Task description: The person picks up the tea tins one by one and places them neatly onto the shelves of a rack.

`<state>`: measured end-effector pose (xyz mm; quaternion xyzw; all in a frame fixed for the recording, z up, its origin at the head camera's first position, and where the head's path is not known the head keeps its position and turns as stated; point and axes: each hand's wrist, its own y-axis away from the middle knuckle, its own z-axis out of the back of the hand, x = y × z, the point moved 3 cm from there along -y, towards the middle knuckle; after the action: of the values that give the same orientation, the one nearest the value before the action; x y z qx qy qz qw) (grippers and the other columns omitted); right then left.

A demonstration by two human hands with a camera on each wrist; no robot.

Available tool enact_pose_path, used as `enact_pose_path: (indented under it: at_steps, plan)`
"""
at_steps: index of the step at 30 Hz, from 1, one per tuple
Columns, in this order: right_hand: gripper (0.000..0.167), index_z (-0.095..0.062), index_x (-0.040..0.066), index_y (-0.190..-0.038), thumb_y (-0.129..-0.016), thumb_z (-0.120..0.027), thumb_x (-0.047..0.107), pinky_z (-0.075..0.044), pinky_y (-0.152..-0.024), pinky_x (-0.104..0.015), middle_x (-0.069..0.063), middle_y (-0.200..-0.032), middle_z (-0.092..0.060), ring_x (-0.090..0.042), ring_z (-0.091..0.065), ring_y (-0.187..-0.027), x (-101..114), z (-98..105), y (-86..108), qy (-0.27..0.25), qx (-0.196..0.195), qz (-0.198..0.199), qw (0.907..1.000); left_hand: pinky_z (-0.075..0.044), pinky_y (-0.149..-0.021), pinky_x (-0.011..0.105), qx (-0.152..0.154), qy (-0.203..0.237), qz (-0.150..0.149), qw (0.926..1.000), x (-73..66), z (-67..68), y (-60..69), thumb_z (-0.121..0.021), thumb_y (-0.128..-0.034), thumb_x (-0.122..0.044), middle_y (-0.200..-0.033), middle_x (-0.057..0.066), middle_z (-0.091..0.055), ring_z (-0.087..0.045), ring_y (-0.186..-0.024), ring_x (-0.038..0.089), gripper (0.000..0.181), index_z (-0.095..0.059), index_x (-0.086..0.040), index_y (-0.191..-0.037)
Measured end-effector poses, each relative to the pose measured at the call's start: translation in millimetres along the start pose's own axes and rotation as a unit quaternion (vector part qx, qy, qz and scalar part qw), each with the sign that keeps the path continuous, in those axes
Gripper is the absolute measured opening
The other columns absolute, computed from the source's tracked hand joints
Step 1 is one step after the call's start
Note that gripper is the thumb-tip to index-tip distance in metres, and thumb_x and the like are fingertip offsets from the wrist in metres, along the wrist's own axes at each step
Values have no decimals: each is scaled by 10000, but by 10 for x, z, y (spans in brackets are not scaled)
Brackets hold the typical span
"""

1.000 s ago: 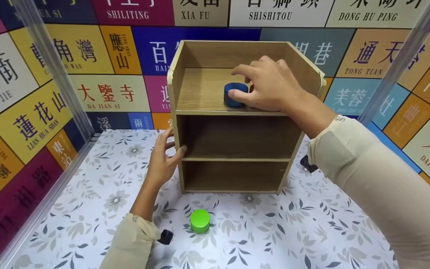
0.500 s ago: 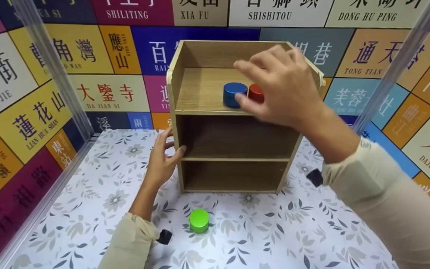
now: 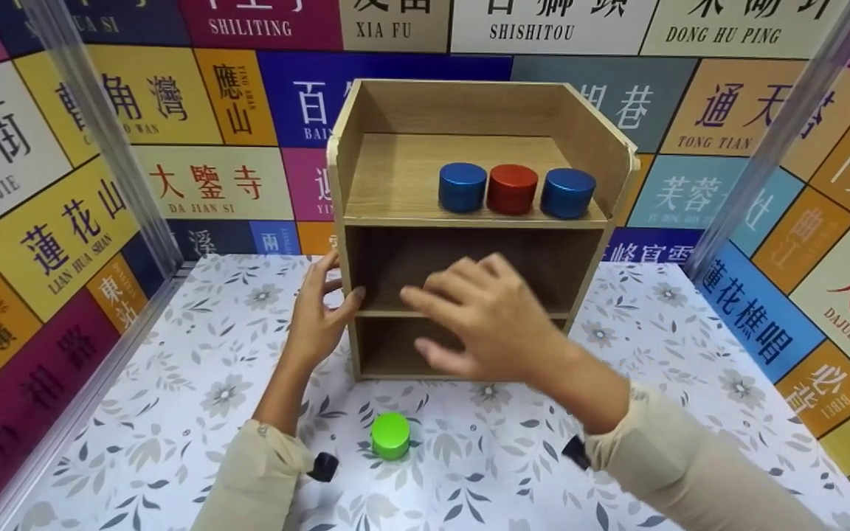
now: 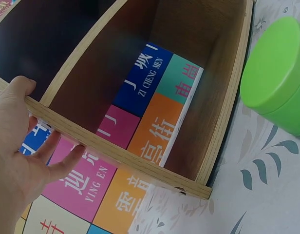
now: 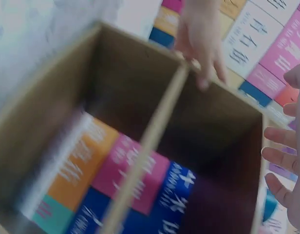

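Note:
My left hand (image 3: 316,317) grips the left side panel of a small wooden shelf (image 3: 462,107). In the left wrist view its thumb (image 4: 24,86) lies at the inner side of the panel and the fingers are on the outer side. My right hand (image 3: 495,317) holds nothing, fingers spread, in front of the shelf's lower compartments. On the top shelf a blue cylinder (image 3: 462,188), a red cylinder (image 3: 512,189) and another blue cylinder (image 3: 568,193) stand in a row. A green cylinder (image 3: 391,436) stands on the table before the shelf, below my right hand.
A white tablecloth (image 3: 226,398) with grey leaves and flowers covers the table. Colourful panels (image 3: 410,29) with printed characters stand behind and at both sides, with clear corner posts (image 3: 130,162). The left wrist view shows the shelf without a back in its lower compartments.
My right hand has left the cylinders on the top shelf and moved down and toward me, uncovering the red and right-hand blue cylinders. My left hand stays on the side panel.

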<state>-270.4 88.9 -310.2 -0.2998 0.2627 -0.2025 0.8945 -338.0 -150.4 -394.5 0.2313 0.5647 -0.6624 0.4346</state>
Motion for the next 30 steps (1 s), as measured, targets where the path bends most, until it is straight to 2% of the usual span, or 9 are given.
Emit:
enact_pose_path:
  at_steps: [7, 12, 18, 23, 30]
  plan:
    - [549, -659, 266, -1332, -891, -602, 589, -501, -787, -379, 2, -1120, -687, -193, -610, -989, 421, -497, 294, -216, 275, 59, 9994, -515, -1068, 518, -111, -11, -250, 9996, -27, 7, 12, -679, -938, -13, -1371, 209, -529, -565, -1269, 372, 615, -466, -92, -1511]
    - [534, -661, 298, -1314, -868, -614, 589, -482, -737, -365, 32, -1091, -683, -173, -604, -945, 620, -789, 484, -322, 456, -57, 9984, -516, -1062, 539, -65, -54, -83, 9999, -10, -3, 12, -674, -945, -30, -1390, 199, -514, -567, -1264, 395, 632, -448, -122, -1528]
    - [518, -651, 341, -1311, -879, -589, 621, -488, -736, -350, 55, -1116, -685, -145, -596, -944, 791, -1102, 703, -248, 1014, -12, 9945, -502, -1079, 541, -3, -46, 55, 10000, 3, -13, 8, -673, -948, -40, -1403, 185, -503, -564, -1270, 391, 639, -441, -149, -1534]
    - [541, -625, 363, -1345, -884, -572, 641, -507, -764, -384, 48, -1148, -686, -161, -602, -988, 882, -1286, 840, -119, 1277, 116, 9917, -530, -1044, 537, 9, -41, 43, 10000, -5, -10, 7, -675, -945, -38, -1400, 190, -504, -580, -1248, 411, 631, -451, -143, -1526]
    - [539, -581, 389, -1394, -916, -544, 633, -556, -881, -521, 35, -1190, -689, -192, -620, -1076, 925, -1382, 893, -255, 1888, -12, 9817, -568, -979, 548, 13, 28, 67, 10000, 11, -9, 4, -673, -947, -38, -1404, 200, -492, -591, -1227, 451, 631, -448, -140, -1528]
